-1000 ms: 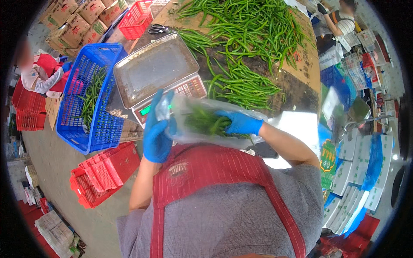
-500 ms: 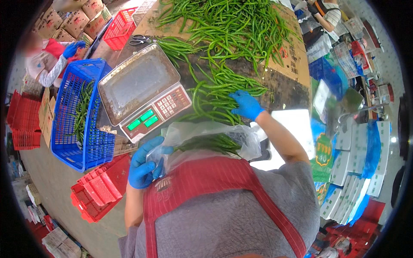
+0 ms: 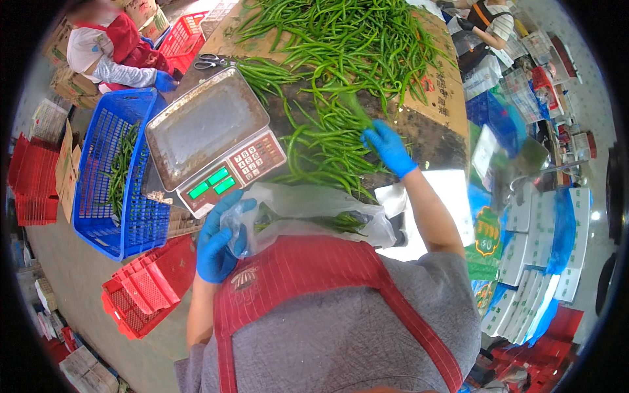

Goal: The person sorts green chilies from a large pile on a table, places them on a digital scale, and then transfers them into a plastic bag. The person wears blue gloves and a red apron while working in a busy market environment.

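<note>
My left hand [image 3: 221, 237], in a blue glove, is closed on the left end of a clear plastic bag [image 3: 298, 200]. The bag lies against the table's near edge at my apron, with green chili peppers [image 3: 346, 223] partly visible inside. My right hand [image 3: 392, 149], gloved in blue too, hovers at the right edge of a small chili pile [image 3: 324, 154]. From its fingertips extends a motion-blurred green chili pepper [image 3: 354, 108]. Beside the small pile, to the left, stands a digital scale [image 3: 206, 137] with a bare metal pan and lit green displays.
A large chili heap [image 3: 354, 39] covers cardboard at the table's far side, near scissors [image 3: 208, 61]. Left of the table are a blue crate [image 3: 98, 216] with some chilies and red crates [image 3: 141, 295]. A co-worker [image 3: 124, 49] stands at the upper left. White boxes [image 3: 531, 288] are stacked right.
My right hand has lifted slightly right, off the small pile, with a blurred chili pepper at its fingers. The bag's opening has shifted and sagged. The co-worker has moved in toward the blue crate.
</note>
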A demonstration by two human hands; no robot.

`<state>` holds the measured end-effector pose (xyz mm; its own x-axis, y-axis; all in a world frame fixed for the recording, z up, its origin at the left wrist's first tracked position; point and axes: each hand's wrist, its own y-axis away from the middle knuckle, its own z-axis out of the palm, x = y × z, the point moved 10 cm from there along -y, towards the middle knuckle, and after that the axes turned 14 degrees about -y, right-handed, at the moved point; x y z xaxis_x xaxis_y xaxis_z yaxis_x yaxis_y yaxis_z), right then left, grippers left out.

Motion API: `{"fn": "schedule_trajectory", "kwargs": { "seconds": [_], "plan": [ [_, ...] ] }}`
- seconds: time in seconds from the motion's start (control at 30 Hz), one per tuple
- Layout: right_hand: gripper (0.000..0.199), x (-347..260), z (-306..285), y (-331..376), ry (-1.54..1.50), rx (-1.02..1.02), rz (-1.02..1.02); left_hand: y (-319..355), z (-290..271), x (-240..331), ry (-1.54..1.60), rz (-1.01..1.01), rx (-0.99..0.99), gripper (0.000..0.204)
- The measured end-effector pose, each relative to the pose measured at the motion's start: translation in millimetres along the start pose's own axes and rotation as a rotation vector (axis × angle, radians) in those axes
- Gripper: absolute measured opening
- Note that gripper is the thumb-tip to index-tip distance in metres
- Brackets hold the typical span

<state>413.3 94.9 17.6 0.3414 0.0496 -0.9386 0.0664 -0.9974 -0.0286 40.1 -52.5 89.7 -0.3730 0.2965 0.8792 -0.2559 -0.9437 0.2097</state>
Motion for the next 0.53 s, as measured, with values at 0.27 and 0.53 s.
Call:
{"fn": "schedule_trajectory", "kwargs": {
  "seconds": [0.27,0.53],
  "plan": [
    [0.037,-192.1,123.5,91.7,-0.642,-0.858,0.027,-9.4,15.9,20.5,-0.044,0.100,-0.028,0.083],
    [0.049,-61.1,132.1,132.9,0.189,-0.623,-0.061,33.3,-24.4,33.6,0.033,0.051,0.021,0.094]
  ]
}}
